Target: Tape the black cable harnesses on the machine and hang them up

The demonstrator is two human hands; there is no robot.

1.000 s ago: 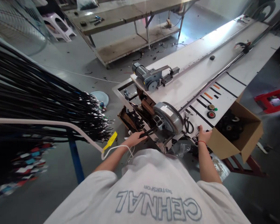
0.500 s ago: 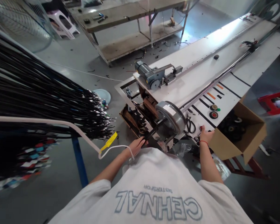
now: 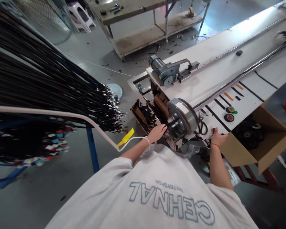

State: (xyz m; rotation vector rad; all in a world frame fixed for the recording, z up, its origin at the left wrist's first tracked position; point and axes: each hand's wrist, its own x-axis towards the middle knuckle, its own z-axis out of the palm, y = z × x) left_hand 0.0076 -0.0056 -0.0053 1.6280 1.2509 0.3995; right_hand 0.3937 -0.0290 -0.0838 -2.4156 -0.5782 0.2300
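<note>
My left hand [image 3: 158, 132] reaches to the near end of a long white machine table [image 3: 219, 73] and grips a black strap [image 3: 169, 124] that runs up to a round metal wheel [image 3: 183, 115]. A white cord with a yellow tag [image 3: 125, 137] loops around my left wrist. My right hand [image 3: 218, 137], with a red string on its wrist, rests with fingers bent on the table's front edge, beside a black scissors [image 3: 202, 126] and near two round buttons [image 3: 229, 114].
A large rack of black cables with coloured ends [image 3: 50, 95] fills the left side. An open cardboard box [image 3: 257, 140] with black rolls hangs at the table's right. A grey motor [image 3: 163, 71] sits on the table. A metal workbench [image 3: 143, 22] stands behind.
The view has swung left and down. My left hand slid forward along the black strap toward the metal wheel. My right hand stays on the table edge.
</note>
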